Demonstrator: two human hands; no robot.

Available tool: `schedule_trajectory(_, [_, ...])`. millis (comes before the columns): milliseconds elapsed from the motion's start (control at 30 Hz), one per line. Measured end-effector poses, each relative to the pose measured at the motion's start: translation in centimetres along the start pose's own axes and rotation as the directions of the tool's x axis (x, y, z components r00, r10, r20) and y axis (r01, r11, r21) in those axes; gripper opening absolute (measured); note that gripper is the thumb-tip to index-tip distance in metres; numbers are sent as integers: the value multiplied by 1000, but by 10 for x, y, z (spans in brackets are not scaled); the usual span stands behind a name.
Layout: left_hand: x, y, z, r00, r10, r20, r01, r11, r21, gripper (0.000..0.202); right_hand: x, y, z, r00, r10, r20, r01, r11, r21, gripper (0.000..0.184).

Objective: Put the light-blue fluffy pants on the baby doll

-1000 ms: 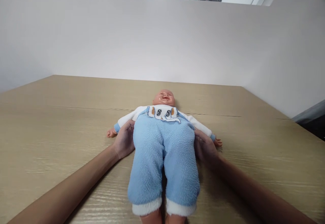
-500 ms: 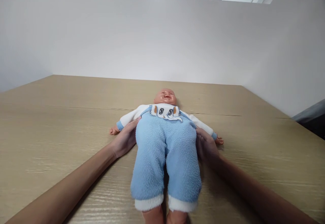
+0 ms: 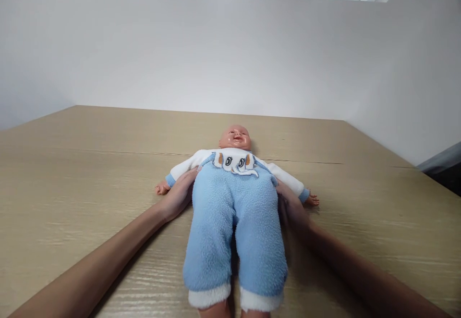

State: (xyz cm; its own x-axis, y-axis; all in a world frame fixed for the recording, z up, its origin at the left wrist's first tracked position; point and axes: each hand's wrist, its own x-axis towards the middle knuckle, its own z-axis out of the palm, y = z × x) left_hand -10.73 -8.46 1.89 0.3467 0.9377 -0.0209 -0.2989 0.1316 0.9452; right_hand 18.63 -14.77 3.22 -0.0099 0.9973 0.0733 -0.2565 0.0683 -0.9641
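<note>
A baby doll [image 3: 236, 202] lies on its back on the wooden table, its bald head [image 3: 235, 137] pointing away from me and its legs toward me. It wears fuzzy light-blue dungarees with white cuffs, a white long-sleeved top and an elephant face patch [image 3: 235, 163] on the chest. Both doll arms stretch out sideways. Against the doll's left-hand side in view, under its sleeve, my left hand [image 3: 180, 194] grips the waist. My right hand [image 3: 291, 205] grips the opposite side. Most fingers of both hands are hidden behind or beneath the doll's body.
The light wooden table [image 3: 90, 178] has a seam running across it. A white wall [image 3: 216, 49] rises behind its far edge. A dark object [image 3: 444, 166] sits beyond the table's right edge.
The doll's trouser cuffs appear slightly lower and nearer to me. Both hands keep their places at its sides; the camera view has shifted a little.
</note>
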Motion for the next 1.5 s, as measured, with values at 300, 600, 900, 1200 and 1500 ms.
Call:
schedule_trajectory(300, [-5,7,0,985,152,-84,-130,966,222,35,0,0,-1,999,39,3,-39,997,67,19])
schedule_trajectory(600, [-9,14,3,958,288,18,-248,790,561,38,-1,12,-10,1000,7,-1,-7,999,-34,12])
schedule_trajectory(900, [-3,6,4,907,412,-89,-319,808,496,32,1,0,-7,998,-64,-19,59,981,-187,20])
schedule_trajectory(1200, [-2,5,6,871,471,-138,-312,749,584,27,24,-21,-12,998,-62,-17,52,936,-348,32])
schedule_trajectory(1500, [-5,2,5,829,540,-146,-365,719,592,22,60,-36,1,996,-91,-10,75,875,-479,38])
